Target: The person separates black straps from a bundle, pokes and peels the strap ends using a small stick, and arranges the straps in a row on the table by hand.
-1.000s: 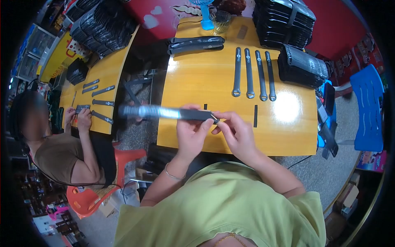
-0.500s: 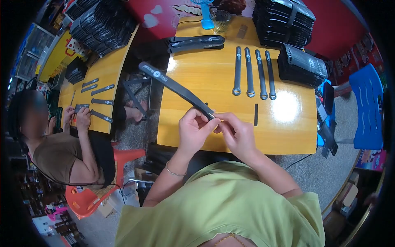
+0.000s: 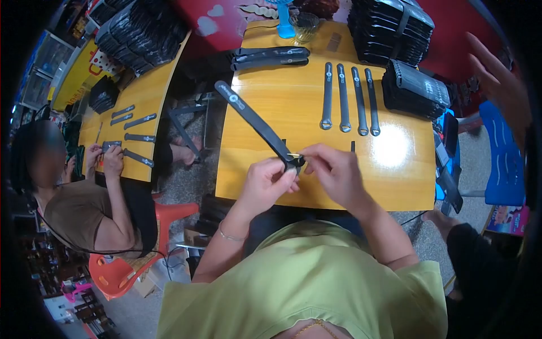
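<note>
My left hand (image 3: 266,183) is closed around the lower end of a black strap (image 3: 248,117) with a white logo near its rounded tip. The strap slants up and left over the table. My right hand (image 3: 337,172) pinches a dark bit at the strap's lower end, where a small gold-coloured glint shows; the fingers partly hide this spot. A short black strip (image 3: 353,146) lies just beyond my right hand, partly covered by it. Farther back, several similar straps (image 3: 344,99) lie side by side on the wooden table (image 3: 248,186).
Bundled black straps (image 3: 415,90) and a taller stack (image 3: 389,34) stand at the back right; more straps (image 3: 270,58) lie back left. A blue fan (image 3: 285,25) and glass bowl (image 3: 305,27) stand behind. Left, a co-worker (image 3: 84,209) handles straps; right, another person's hand (image 3: 497,76) is raised.
The strap has swung steeper, its tip moving right. My right fingers have shifted up slightly at its lower end. Another person has come into view at the right edge.
</note>
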Motion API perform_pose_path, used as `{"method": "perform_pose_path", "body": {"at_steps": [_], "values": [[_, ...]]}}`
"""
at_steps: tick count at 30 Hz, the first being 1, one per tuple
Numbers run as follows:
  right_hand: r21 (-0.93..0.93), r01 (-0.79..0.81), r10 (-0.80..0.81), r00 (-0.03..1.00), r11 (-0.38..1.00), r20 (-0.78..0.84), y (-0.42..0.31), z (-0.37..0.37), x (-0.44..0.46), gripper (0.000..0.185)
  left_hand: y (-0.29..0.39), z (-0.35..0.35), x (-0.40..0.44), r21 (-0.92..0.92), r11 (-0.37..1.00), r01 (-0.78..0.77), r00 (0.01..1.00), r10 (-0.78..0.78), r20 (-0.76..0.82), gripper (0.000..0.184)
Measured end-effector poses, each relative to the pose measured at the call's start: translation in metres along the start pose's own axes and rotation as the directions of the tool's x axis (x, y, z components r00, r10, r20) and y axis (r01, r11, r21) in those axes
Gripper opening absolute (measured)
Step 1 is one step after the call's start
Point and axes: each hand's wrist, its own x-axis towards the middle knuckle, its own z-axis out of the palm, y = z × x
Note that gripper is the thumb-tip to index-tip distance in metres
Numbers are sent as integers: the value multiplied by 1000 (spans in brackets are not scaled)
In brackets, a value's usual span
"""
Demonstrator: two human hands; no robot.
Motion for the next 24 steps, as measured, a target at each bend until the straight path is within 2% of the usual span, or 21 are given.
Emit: {"method": "perform_pose_path", "body": {"at_steps": [3,5,7,8,9,10,13,14,15,17,18,20,21,22,24], "values": [[-100,167,-154,981,981,120,-3,-6,4,17,2,-5,-15,37,999,21,999,-22,26,13],[-142,228,-209,969,963,135,-9,-8,7,20,9,-7,-21,50,999,13,1000,-13,9,14],[-190,312,-287,946,931,148,-13,-8,9,20,17,-13,-27,211,977,20,996,-39,85,14],[-167,232,-228,973,958,43,-13,-15,16,17,19,-14,-32,288,957,25,991,-62,120,14],[-140,156,-166,984,978,-64,-13,-24,24,15,11,-11,-41,143,988,61,988,-80,134,13],[-217,162,-170,985,963,-23,-21,-34,25,17,9,-10,-46,150,986,76,990,-93,105,14],[-326,420,-402,907,847,125,-28,-27,18,21,-11,-8,-38,158,983,96,994,-103,35,9],[-344,417,-385,909,841,160,-33,-23,14,23,-16,-10,-33,162,982,97,995,-99,1,7],[-329,489,-468,872,808,145,-29,-14,10,21,-14,-7,-26,27,996,81,996,-80,-46,6],[-407,479,-413,877,778,244,-32,-8,-1,15,-8,2,-9,-242,970,33,989,-67,-135,16],[-461,478,-392,878,748,274,-34,-7,-6,15,-1,4,-3,-169,984,60,992,-78,-98,25],[-568,471,-341,882,675,327,-40,-9,-13,14,0,5,5,-407,904,133,983,-174,-64,21],[-592,417,-289,908,690,303,-44,-13,-14,17,1,6,7,-516,840,168,975,-217,-36,19],[-613,363,-237,930,702,279,-46,-20,-15,20,1,7,8,-525,833,172,968,-241,-66,17],[-595,269,-173,961,758,213,-45,-29,-17,28,-7,1,6,-650,753,102,978,-195,-72,16]]}}
